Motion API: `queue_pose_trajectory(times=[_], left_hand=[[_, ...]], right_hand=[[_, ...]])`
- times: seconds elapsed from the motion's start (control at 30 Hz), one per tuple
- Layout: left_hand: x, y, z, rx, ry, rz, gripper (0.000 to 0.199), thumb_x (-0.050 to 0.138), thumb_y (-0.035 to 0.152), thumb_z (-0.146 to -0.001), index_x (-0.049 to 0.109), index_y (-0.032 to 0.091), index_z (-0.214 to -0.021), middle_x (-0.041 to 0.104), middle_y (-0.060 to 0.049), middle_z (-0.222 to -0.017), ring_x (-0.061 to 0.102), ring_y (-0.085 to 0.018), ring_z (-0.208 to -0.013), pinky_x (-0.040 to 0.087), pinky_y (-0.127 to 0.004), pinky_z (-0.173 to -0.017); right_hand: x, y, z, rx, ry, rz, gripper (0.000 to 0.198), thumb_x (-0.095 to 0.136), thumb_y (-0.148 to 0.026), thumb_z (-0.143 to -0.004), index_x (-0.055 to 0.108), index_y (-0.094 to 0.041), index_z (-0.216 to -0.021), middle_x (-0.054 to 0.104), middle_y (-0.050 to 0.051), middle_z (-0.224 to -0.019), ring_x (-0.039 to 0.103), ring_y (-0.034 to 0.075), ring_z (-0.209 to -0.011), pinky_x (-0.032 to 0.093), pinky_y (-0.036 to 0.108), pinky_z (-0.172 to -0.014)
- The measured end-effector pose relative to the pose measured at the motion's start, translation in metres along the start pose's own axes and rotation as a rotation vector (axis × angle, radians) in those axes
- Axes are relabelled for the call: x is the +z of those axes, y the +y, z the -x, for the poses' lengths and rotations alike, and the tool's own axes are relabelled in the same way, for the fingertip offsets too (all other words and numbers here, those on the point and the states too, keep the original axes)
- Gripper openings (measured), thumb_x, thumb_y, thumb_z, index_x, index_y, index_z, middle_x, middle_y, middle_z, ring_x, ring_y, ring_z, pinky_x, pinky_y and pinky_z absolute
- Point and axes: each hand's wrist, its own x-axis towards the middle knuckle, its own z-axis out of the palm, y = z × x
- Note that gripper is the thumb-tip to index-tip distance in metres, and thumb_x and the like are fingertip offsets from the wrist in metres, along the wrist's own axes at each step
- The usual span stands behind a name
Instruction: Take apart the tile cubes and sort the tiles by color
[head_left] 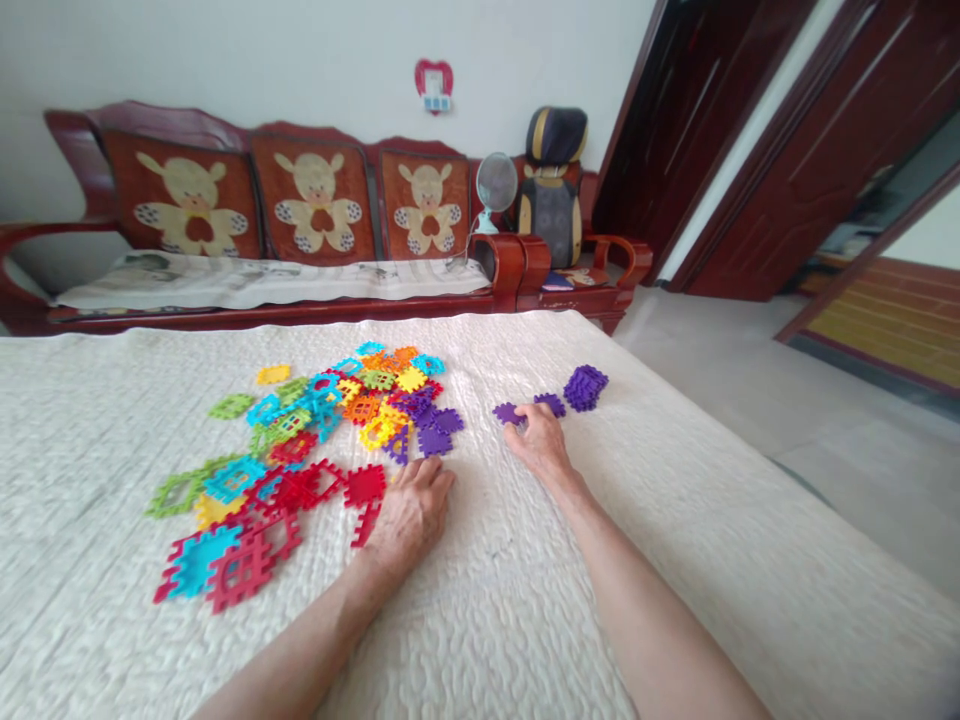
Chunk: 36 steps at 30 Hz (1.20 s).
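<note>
My left hand (pixel 415 505) rests palm down on the white quilted cover, its fingers slightly bent. It partly covers a red notched tile (pixel 366 524), and a red square tile (pixel 365 485) lies beside it. Just beyond the fingertips are purple interlocking tiles (pixel 435 440), part of a mixed heap. Farther right, my right hand (pixel 541 445) has thumb and forefinger at the edges of a flat purple tile (pixel 508 412). Behind its knuckles lies another purple tile (pixel 551 404), next to a purple tile stack (pixel 585 388).
Red, blue, green, yellow and orange tiles (pixel 311 405) spread across the left of the quilted surface (pixel 480 620). Beyond its far edge stand a wooden sofa (pixel 514 270) with bear cushions (pixel 313 195), a small fan (pixel 495 185) and a chair with a massage pad (pixel 551 215).
</note>
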Motion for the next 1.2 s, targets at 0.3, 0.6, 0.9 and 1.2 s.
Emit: queue_pose_trajectory(times=[0.3,0.6,0.9,1.2], left_hand=[[0.012,-0.007,0.001,0.032,0.061,0.035,0.031,0.043,0.009,-0.093,0.068,0.019,-0.108,0.064,-0.011,-0.122,0.058,-0.024,-0.109,0.052,-0.041,-0.096],[0.017,-0.010,0.003,0.076,0.123,0.048,0.032,0.042,0.009,-0.093,0.066,0.018,-0.111,0.065,-0.010,-0.119,0.059,-0.023,-0.105,0.052,-0.039,-0.092],[0.023,-0.012,0.002,0.098,0.198,0.043,0.029,0.048,0.008,-0.090,0.067,0.019,-0.108,0.065,-0.010,-0.117,0.060,-0.022,-0.100,0.053,-0.038,-0.087],[0.023,-0.012,0.003,0.087,0.169,0.031,0.029,0.045,0.010,-0.092,0.066,0.018,-0.111,0.064,-0.010,-0.119,0.058,-0.023,-0.103,0.052,-0.039,-0.091]], right_hand=[[-0.014,0.021,-0.012,-0.050,0.278,-0.007,0.024,0.060,-0.031,-0.079,0.065,-0.017,-0.097,0.065,0.012,-0.099,0.061,0.026,-0.098,0.051,0.043,-0.094],[-0.014,0.055,-0.012,0.037,0.315,0.074,0.025,0.059,-0.033,-0.080,0.066,-0.016,-0.098,0.064,0.014,-0.104,0.059,0.028,-0.104,0.048,0.046,-0.099],[-0.009,0.063,-0.012,0.052,0.296,0.089,0.022,0.058,-0.030,-0.081,0.066,-0.017,-0.097,0.064,0.014,-0.104,0.058,0.028,-0.105,0.047,0.045,-0.098],[-0.007,0.065,-0.012,0.074,0.269,0.098,0.023,0.058,-0.030,-0.080,0.066,-0.016,-0.096,0.066,0.014,-0.104,0.059,0.028,-0.105,0.047,0.044,-0.098]])
